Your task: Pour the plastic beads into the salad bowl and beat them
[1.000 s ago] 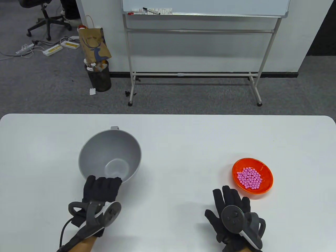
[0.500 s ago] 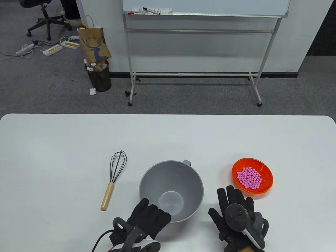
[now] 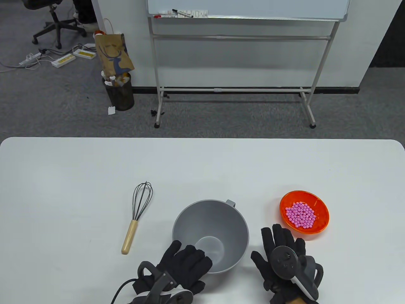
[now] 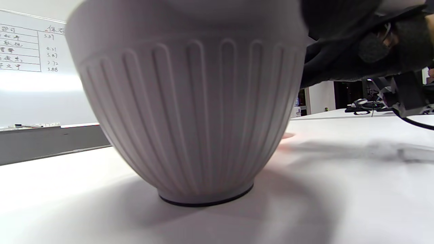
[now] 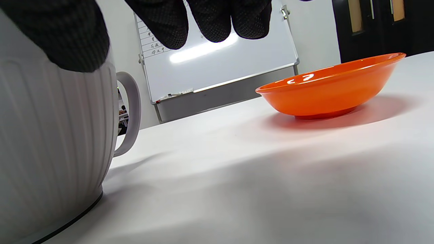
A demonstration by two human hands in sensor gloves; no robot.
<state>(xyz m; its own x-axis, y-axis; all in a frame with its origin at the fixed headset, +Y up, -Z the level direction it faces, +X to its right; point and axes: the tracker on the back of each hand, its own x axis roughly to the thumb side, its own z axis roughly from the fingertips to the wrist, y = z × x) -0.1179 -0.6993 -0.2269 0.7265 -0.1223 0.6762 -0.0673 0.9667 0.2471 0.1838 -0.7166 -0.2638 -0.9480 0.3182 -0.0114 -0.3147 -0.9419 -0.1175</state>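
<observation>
The grey ribbed salad bowl (image 3: 218, 221) stands empty on the white table, near the front edge. My left hand (image 3: 186, 258) grips its near rim, fingers curled over the edge. In the left wrist view the bowl (image 4: 190, 112) fills the frame with its base flat on the table. My right hand (image 3: 280, 245) lies open on the table just right of the bowl. An orange dish (image 3: 321, 202) holding pink plastic beads (image 3: 300, 215) sits just beyond its fingertips. A wire whisk with a wooden handle (image 3: 136, 217) lies left of the bowl. The right wrist view shows the bowl (image 5: 51, 142) and the orange dish (image 5: 329, 88).
The bowl's loop handle (image 3: 231, 202) points to the far right. The table's far edge (image 3: 202, 139) gives onto grey carpet with a whiteboard stand (image 3: 234, 90) and a waste bin (image 3: 121, 93) behind.
My left hand has carried the bowl from the left of the table to the front middle, uncovering the whisk, then eased it slightly right. The right hand has hardly moved.
</observation>
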